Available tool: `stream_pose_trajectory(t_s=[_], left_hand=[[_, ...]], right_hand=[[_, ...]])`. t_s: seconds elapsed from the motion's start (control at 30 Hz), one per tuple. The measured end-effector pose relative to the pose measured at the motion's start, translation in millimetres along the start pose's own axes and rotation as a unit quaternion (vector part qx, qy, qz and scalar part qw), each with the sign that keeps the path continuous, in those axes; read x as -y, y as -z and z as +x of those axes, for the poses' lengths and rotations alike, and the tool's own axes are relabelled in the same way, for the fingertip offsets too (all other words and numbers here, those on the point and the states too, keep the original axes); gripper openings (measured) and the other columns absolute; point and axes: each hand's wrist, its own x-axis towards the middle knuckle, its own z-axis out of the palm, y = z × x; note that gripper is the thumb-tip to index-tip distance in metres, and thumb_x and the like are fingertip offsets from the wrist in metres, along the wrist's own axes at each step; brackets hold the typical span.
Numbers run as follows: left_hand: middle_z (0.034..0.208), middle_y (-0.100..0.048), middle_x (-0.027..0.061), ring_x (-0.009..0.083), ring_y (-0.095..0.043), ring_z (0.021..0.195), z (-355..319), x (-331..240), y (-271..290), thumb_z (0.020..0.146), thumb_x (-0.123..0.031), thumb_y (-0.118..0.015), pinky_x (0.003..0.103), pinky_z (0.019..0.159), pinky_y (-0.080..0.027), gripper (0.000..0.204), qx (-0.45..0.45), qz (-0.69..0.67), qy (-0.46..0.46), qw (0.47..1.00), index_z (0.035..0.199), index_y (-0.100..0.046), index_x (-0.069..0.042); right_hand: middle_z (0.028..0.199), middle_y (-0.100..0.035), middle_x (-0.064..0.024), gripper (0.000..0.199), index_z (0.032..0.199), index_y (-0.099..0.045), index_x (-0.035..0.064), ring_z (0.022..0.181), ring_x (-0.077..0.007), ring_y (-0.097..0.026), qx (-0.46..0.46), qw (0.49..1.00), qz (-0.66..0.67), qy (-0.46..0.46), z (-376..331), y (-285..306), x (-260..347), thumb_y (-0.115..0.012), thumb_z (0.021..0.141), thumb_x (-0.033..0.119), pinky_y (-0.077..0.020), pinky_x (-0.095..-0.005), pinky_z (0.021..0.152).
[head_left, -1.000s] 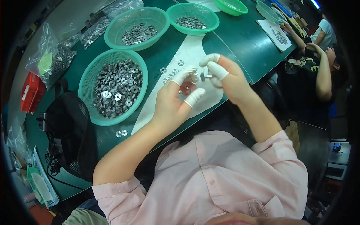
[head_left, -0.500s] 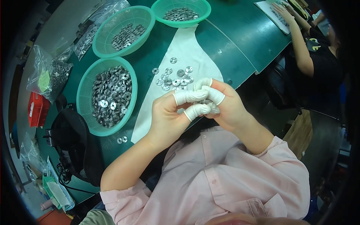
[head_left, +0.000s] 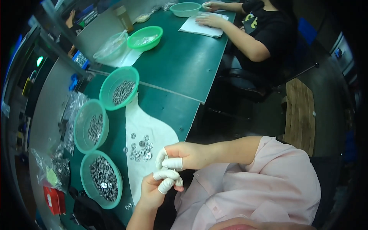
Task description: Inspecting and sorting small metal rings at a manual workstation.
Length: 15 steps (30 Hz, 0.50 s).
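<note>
My left hand [head_left: 153, 189] and my right hand [head_left: 182, 157] meet at their fingertips, beside the edge of a white cloth [head_left: 134, 176]. White finger cots cover the thumb and some fingers of each. Both hands are closed in a pinch; whatever lies between the fingertips is too small and hidden to make out. Just left of my right hand, several round metal discs with holes [head_left: 142, 144] are scattered on the cloth. Many more such discs [head_left: 103, 178] fill the nearest green mesh basket [head_left: 120, 178].
Two further green baskets [head_left: 108, 132] [head_left: 136, 86] with metal pieces stand behind. Bagged parts [head_left: 61, 170], a red box [head_left: 55, 201] and a black bag [head_left: 90, 211] line the left. Across the green table [head_left: 180, 57], a co-worker [head_left: 264, 34] handles pieces on a white sheet [head_left: 191, 26].
My view has swung, bringing more of the far table and the co-worker into sight. My hands stay together at the fingertips, both still pinched. The discs and baskets look unmoved on the table.
</note>
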Motion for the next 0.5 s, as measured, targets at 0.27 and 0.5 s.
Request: stream_pose_trajectory(t_s=[0.27, 0.5], left_hand=[[0.067, -0.058, 0.0152, 0.0208, -0.058, 0.060, -34, -19, -21, 0.082, 0.001, -0.051, 0.030, 0.058, -0.049, 0.011, -0.042, 0.004, -0.099, 0.994, 0.087, -0.059, 0.007], [0.089, -0.058, 0.0062, 0.0123, -0.056, 0.074, -14, -12, 0, 0.091, -0.008, -0.044, 0.023, 0.068, -0.045, 0.026, -0.171, 0.160, 0.119, 0.965, 0.112, -0.053, 0.002]], right_hand=[[0.065, -0.044, 0.0044, 0.010, 0.092, -0.056, 0.0057, 0.047, -0.0019, -0.032, -0.347, 0.934, -0.011, 0.080, -62, 74, 33, -0.047, 0.088, 0.009, -0.0240, -0.0175, 0.042], [0.058, -0.041, 0.0059, 0.010, 0.095, -0.054, 0.0059, 0.045, -0.0014, -0.032, -0.343, 0.938, -0.013, 0.050, -71, 60, 9, -0.047, 0.089, 0.011, -0.0234, -0.0161, 0.041]])
